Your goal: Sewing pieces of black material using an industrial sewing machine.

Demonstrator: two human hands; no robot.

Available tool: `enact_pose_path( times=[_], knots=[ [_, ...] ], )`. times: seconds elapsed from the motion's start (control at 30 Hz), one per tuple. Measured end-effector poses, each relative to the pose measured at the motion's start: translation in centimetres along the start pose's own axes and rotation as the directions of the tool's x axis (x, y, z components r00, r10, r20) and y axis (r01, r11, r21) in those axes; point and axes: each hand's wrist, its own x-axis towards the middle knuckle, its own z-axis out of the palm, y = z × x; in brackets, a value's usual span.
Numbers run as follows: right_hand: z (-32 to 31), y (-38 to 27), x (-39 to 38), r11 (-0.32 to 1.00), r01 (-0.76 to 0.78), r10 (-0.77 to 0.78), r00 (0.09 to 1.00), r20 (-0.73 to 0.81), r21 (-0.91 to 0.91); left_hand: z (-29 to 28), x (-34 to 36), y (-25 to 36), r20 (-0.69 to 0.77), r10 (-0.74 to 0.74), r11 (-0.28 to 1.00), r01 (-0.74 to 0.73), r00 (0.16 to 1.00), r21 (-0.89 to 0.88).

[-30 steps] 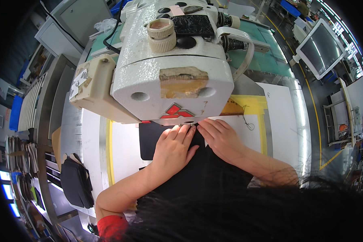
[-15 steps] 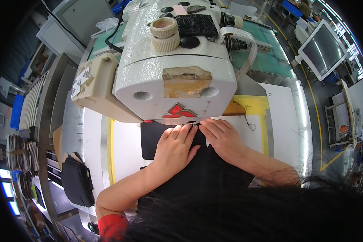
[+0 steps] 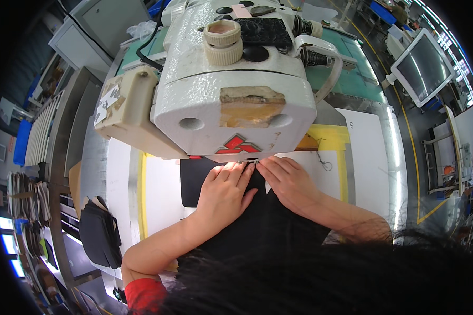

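A white industrial sewing machine (image 3: 234,100) with red trim stands over black fabric (image 3: 192,181) on a white work surface (image 3: 160,194). My left hand (image 3: 223,197) lies on the fabric, its fingers stretched toward the presser area (image 3: 252,160) and its thumb apart. My right hand (image 3: 294,189) rests just right of it, fingers extended, tips at the fabric beside the presser. The needle is hidden beneath the machine head.
Dark pieces (image 3: 97,233) are stacked at the left edge, beside racks and bundles (image 3: 29,199). A monitor (image 3: 423,63) on an arm stands at the upper right, above a white trolley (image 3: 444,157). A person (image 3: 394,16) works at the far upper right. Yellow tape (image 3: 328,139) borders the surface.
My hands stay in nearly the same place on the fabric. The view has shifted slightly, so the machine head appears a little further right.
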Motion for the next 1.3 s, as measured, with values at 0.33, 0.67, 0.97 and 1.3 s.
enact_pose_path(
  times=[0.33,0.67,0.97,1.3],
  knots=[
    [0.0,0.4,0.1,0.999,0.048,-0.048,0.999,0.006,-0.008,-0.5,0.4,0.2,0.002,-0.002,1.000,0.002,1.000,-0.018],
    [-2.9,0.5,0.0,0.986,0.107,-0.117,0.990,0.073,0.130,-0.9,0.5,-0.1,-0.023,-0.007,0.992,0.004,1.000,-0.127],
    [-0.9,-4.3,0.7,0.898,0.084,-0.192,0.958,0.214,0.432,-2.4,-0.3,-1.9,-0.039,-0.032,0.949,0.018,0.999,-0.314],
    [-1.7,-6.7,2.2,0.995,0.093,-0.102,0.947,0.304,0.043,-5.5,-4.5,-5.5,-0.063,-0.036,0.936,0.012,0.997,-0.351]
  ],
)
